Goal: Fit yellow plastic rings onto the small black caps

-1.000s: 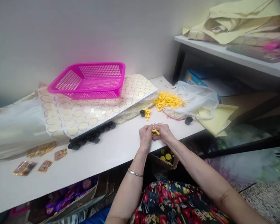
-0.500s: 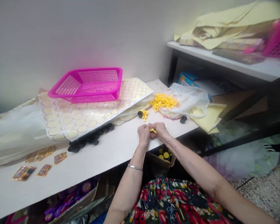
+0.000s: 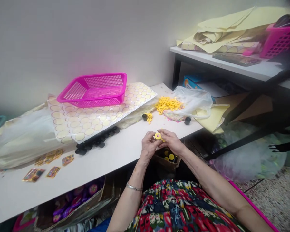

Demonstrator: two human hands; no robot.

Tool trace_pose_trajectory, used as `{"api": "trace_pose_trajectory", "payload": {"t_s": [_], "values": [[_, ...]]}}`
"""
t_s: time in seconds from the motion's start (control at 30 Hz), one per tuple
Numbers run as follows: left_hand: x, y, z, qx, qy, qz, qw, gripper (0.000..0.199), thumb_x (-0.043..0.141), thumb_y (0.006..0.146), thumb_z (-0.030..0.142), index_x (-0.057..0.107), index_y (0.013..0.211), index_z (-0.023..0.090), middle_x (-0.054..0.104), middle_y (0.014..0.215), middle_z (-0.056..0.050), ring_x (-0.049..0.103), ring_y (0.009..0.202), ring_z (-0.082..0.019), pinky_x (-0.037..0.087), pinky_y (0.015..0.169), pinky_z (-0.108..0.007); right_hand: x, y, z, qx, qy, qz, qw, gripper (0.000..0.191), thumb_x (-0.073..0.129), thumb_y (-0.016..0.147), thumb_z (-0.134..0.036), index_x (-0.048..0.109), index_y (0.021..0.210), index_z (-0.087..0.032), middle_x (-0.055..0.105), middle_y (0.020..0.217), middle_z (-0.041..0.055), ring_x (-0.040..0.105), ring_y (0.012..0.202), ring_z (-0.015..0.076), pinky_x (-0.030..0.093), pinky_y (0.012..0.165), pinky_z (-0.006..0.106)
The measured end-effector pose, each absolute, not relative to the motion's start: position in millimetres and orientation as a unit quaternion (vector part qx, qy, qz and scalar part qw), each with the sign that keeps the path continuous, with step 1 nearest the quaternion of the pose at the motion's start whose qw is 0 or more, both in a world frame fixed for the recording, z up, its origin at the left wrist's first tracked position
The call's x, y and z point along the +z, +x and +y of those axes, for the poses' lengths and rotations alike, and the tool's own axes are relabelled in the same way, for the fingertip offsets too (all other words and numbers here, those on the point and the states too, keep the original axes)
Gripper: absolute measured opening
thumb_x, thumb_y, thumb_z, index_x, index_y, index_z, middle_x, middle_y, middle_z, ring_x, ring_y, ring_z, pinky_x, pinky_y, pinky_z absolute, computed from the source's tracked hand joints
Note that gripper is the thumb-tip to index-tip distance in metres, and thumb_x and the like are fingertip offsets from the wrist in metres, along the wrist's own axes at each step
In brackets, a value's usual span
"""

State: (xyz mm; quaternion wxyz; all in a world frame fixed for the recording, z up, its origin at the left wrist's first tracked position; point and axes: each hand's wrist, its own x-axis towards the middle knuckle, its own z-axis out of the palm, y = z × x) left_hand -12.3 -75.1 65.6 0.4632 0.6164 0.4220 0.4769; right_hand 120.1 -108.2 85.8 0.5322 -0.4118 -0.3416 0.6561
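Both hands meet just off the front edge of the white surface (image 3: 116, 154), above the person's lap: the left hand (image 3: 148, 146) and the right hand (image 3: 171, 141) are pressed together, fingertips pinched on a small yellow disc (image 3: 158, 136) with a pinkish centre, held face-up between them. It looks like a light, rigid plastic piece, small enough to slip from the grip, so it is probably best held by its rim, as the fingers appear to do now. Below the hands a cardboard box (image 3: 168, 158) holds more yellow and black pieces. Farther back on the surface lie a heap of yellow rings (image 3: 168, 103) beside a clear plastic bag (image 3: 195, 101), a row of black caps (image 3: 96, 141), a sheet of round stickers (image 3: 99, 114) and, resting on that sheet, a pink mesh basket (image 3: 94, 88).
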Motion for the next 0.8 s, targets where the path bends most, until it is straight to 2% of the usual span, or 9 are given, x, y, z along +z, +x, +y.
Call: {"api": "trace_pose_trajectory", "payload": {"t_s": [0.1, 0.17, 0.37, 0.6, 0.8], "values": [[76.6, -10.5, -87.2, 0.482, 0.623, 0.391, 0.477, 0.026, 0.072, 0.06, 0.026, 0.065, 0.084, 0.018, 0.056, 0.083, -0.001, 0.05, 0.073, -0.012, 0.039, 0.063, -0.023, 90.6, 139.0, -130.2, 0.692, -0.339, -0.364, 0.524, 0.055, 0.069, 0.066, -0.024, 0.051, 0.118, -0.029, 0.052, 0.125, 0.0039, 0.063, 0.083, 0.0137, 0.054, 0.071, 0.03], [82.3, -9.9, -93.8, 0.475, 0.648, 0.381, 0.457, 0.025, 0.071, 0.061, 0.023, 0.064, 0.085, 0.018, 0.058, 0.084, -0.002, 0.051, 0.077, -0.014, 0.04, 0.066, -0.024, 88.6, 147.6, -139.2, 0.692, -0.333, -0.381, 0.515, 0.063, 0.072, 0.06, -0.018, 0.051, 0.119, -0.03, 0.048, 0.13, 0.0048, 0.063, 0.081, 0.0135, 0.054, 0.071, 0.031], [86.6, -6.2, -104.1, 0.452, 0.762, 0.355, 0.299, 0.022, 0.067, 0.066, 0.022, 0.063, 0.087, 0.019, 0.062, 0.085, -0.004, 0.051, 0.082, -0.017, 0.044, 0.072, -0.03, 77.8, 155.6, -146.5, 0.67, -0.335, -0.398, 0.53, 0.058, 0.076, 0.054, -0.014, 0.06, 0.109, -0.022, 0.065, 0.101, 0.0029, 0.062, 0.079, 0.0132, 0.05, 0.072, 0.027], [80.6, 2.9, -117.1, 0.435, 0.87, 0.218, 0.078, 0.02, 0.052, 0.079, 0.022, 0.058, 0.097, 0.015, 0.066, 0.098, -0.012, 0.057, 0.083, -0.018, 0.046, 0.074, -0.034, 87.9, 159.3, -155.6, 0.643, -0.39, -0.404, 0.52, 0.048, 0.077, 0.053, -0.017, 0.066, 0.1, -0.019, 0.065, 0.091, 0.001, 0.059, 0.08, 0.0138, 0.048, 0.073, 0.027], [76.4, 9.6, -126.4, 0.442, 0.876, 0.189, 0.041, 0.021, 0.052, 0.079, 0.018, 0.056, 0.099, 0.014, 0.065, 0.101, -0.014, 0.058, 0.083, -0.018, 0.048, 0.071, -0.034, 91.0, 163.1, -165.1, 0.636, -0.378, -0.42, 0.526, 0.042, 0.076, 0.054, -0.015, 0.068, 0.095, -0.017, 0.064, 0.086, -0.0002, 0.056, 0.079, 0.0132, 0.045, 0.073, 0.026]]}}
